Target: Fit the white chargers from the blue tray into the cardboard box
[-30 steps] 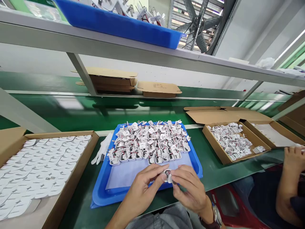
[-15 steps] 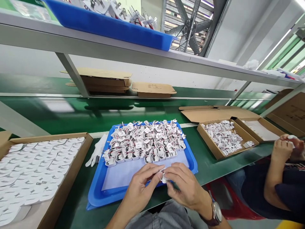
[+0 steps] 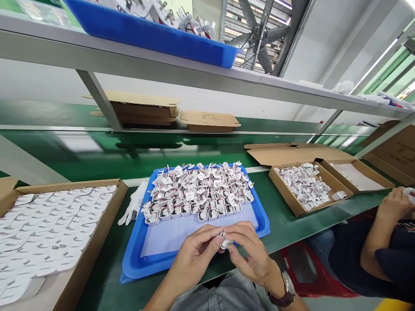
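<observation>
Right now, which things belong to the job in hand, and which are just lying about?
In the work:
- white plug casing, in left hand and right hand
- blue tray of wired casings
- probably the carton on the left

Lying about, it seems:
- white glove beside the tray
- cardboard boxes at the back

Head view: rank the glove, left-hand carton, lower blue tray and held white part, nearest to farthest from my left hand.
1. White part: in the left hand's grip
2. Lower blue tray: just ahead
3. Glove: left of the tray
4. Carton: farther left
</observation>
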`<state>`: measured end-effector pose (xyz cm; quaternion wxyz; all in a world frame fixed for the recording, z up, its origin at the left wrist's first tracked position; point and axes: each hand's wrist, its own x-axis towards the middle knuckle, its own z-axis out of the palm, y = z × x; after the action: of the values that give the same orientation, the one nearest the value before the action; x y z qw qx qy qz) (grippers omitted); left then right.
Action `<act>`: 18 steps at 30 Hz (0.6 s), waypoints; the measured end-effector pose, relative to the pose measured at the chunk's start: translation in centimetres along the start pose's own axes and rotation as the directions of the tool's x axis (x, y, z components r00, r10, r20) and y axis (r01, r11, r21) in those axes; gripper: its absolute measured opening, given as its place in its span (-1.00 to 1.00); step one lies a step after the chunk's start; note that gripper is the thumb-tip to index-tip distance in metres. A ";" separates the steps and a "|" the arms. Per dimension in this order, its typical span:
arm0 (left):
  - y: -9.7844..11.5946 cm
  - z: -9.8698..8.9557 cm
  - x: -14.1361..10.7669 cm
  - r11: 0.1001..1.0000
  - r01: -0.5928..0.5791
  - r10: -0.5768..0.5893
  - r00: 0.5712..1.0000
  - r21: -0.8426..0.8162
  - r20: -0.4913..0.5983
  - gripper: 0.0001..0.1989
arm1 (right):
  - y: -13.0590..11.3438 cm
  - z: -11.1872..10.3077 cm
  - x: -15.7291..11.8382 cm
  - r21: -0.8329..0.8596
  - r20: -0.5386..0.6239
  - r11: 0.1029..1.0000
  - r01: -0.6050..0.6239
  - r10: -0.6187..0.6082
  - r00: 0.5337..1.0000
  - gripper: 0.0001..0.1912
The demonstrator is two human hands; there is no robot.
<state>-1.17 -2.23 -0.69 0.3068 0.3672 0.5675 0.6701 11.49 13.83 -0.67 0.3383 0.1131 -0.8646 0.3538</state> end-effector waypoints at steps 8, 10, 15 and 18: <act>-1.4 0.6 -0.2 0.996 0.028 -0.037 0.994 -0.088 -0.104 -0.72 | 0.9 0.4 -1.1 0.467 0.065 0.802 -0.372 0.388 0.919 -0.55; -1.0 0.7 -0.2 0.999 -0.007 0.004 0.995 -0.033 -0.099 -0.71 | 1.1 0.4 -1.2 0.526 0.073 0.733 -0.432 0.467 0.881 -0.50; 0.0 0.8 -0.5 0.990 -0.109 0.110 0.994 0.088 -0.009 -0.66 | 1.2 -0.2 -0.8 0.535 0.094 0.694 -0.482 0.519 0.850 -0.67; -0.1 0.9 -0.6 0.980 -0.145 0.146 0.989 0.135 0.005 -0.64 | 0.9 -0.5 -0.5 0.516 0.089 0.701 -0.492 0.527 0.845 -0.69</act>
<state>-0.09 -2.25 -0.78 0.2301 0.4261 0.5840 0.6515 11.71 14.84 -1.20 0.2116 -0.0547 -0.7217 0.6568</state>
